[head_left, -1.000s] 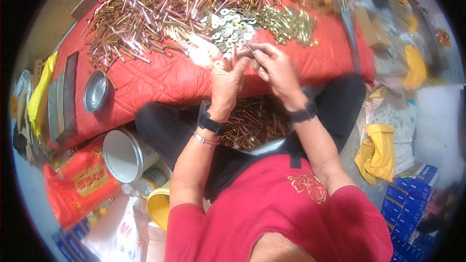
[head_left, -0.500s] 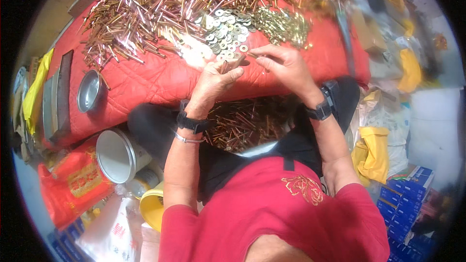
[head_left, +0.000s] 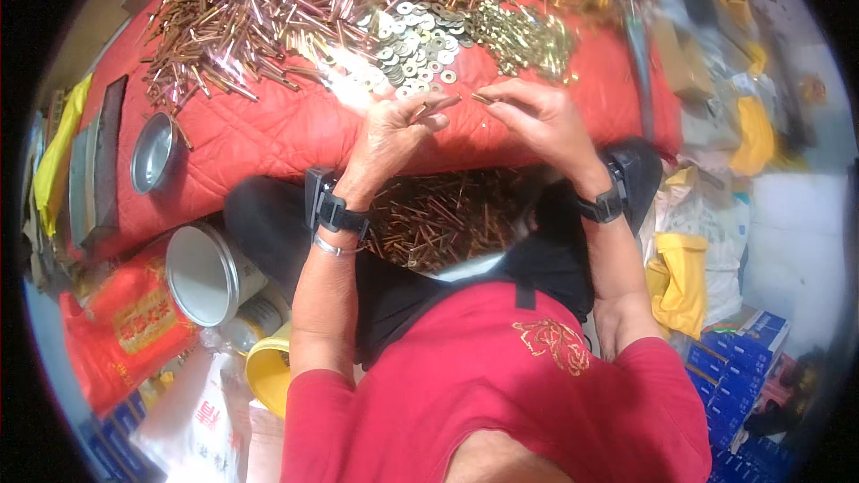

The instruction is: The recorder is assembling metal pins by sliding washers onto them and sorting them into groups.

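Both of my hands are raised over the near edge of a red quilted cover, fingertips facing each other with a narrow gap between. My left hand [head_left: 394,136] is closed around a thin copper-coloured metal rod [head_left: 420,110], partly hidden by the fingers. Between thumb and fingers of my right hand [head_left: 546,121] is a short brass-coloured metal piece [head_left: 481,98]; its exact kind is too small to tell. Just beyond the fingertips lies a heap of flat round washers [head_left: 416,49]. Beside it on the right is a pile of small gold-coloured metal parts [head_left: 523,40].
A large heap of copper-coloured rods [head_left: 295,9] covers the far side of the red cover [head_left: 268,134]. More rods [head_left: 438,224] lie between my legs. At left are a metal bowl [head_left: 154,154], a white bucket [head_left: 199,273] and a yellow bucket [head_left: 268,371]. Blue boxes [head_left: 734,362] are stacked at right.
My left hand has lifted slightly, away from me. The right hand has drawn a little to the right, with the brass-coloured piece now showing more plainly at its fingertips. The whole view has shifted slightly.
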Tool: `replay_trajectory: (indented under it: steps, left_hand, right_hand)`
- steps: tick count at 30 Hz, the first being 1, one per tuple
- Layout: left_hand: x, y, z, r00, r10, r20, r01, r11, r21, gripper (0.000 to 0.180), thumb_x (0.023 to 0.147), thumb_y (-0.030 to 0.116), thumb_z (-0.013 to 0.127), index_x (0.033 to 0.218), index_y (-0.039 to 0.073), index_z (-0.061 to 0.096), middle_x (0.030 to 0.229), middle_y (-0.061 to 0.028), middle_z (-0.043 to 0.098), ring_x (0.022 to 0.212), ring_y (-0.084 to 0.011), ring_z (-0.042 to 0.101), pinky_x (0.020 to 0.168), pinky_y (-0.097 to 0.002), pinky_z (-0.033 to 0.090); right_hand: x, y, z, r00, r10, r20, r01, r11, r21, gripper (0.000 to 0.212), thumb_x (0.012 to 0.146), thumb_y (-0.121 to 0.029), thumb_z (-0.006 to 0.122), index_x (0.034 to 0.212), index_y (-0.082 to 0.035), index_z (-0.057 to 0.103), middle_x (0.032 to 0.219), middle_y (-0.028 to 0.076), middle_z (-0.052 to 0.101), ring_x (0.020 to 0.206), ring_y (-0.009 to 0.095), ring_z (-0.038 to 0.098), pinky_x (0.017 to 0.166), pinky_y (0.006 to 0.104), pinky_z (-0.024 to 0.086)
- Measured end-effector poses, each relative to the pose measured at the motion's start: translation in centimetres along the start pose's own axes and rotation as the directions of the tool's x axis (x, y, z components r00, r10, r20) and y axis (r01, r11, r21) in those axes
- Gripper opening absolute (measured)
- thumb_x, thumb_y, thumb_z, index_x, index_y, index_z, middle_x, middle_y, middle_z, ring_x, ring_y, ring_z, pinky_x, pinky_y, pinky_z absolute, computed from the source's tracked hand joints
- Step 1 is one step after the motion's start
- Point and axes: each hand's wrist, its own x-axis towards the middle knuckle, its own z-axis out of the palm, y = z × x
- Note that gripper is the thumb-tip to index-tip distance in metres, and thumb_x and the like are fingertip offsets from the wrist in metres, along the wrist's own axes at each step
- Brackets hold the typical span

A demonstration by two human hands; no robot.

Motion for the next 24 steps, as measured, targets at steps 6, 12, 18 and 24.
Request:
replay_trajectory:
  steps: [6,12,18,24]
  left_hand:
    - [-0.4,0.4,0.7,0.999,0.034,-0.002,-0.033,0.996,0.085,0.026,0.083,0.007,0.066,0.109,0.008,0.067,0.083,-0.0054,0.068,0.078,-0.0098,0.06,0.071,-0.0272,0.047]
    - [-1.0,0.2,0.5,0.959,0.049,0.278,-0.099,0.981,0.166,0.026,0.085,0.006,0.064,0.112,0.006,0.066,0.087,-0.0055,0.066,0.077,-0.0088,0.056,0.071,-0.0264,0.047]
    - [-0.1,1.1,-0.7,0.962,-0.265,0.073,0.256,0.77,-0.584,0.013,0.088,0.011,0.062,0.096,0.0,0.063,0.077,-0.0045,0.063,0.048,-0.0021,0.044,0.041,-0.0178,0.03]
    - [0.3,-1.1,0.4,0.941,-0.333,-0.057,0.121,0.49,-0.863,0.014,0.087,0.014,0.067,0.092,0.004,0.059,0.068,0.0002,0.057,0.043,-0.0003,0.034,0.037,-0.0164,0.022]
  right_hand:
    - [-0.3,0.6,0.5,0.999,-0.017,0.043,0.018,0.999,-0.038,0.015,0.085,-0.01,0.063,0.097,0.0,0.067,0.088,0.012,0.068,0.081,0.017,0.065,0.074,0.0292,0.05]
    - [-0.4,-0.2,-1.1,0.876,0.221,0.428,-0.192,0.975,-0.109,0.018,0.085,-0.014,0.063,0.099,-0.003,0.064,0.08,0.012,0.065,0.073,0.015,0.061,0.068,0.0292,0.048]
    - [-1.4,1.8,-0.2,0.943,0.21,0.258,-0.279,0.923,0.266,0.017,0.091,-0.016,0.06,0.097,0.0,0.063,0.081,-0.003,0.062,0.077,0.004,0.054,0.068,0.023,0.045]
    - [0.2,1.2,2.3,0.981,0.176,0.081,-0.185,0.976,0.116,0.017,0.087,-0.017,0.064,0.096,-0.003,0.065,0.082,-0.001,0.057,0.072,0.005,0.051,0.065,0.0225,0.043]
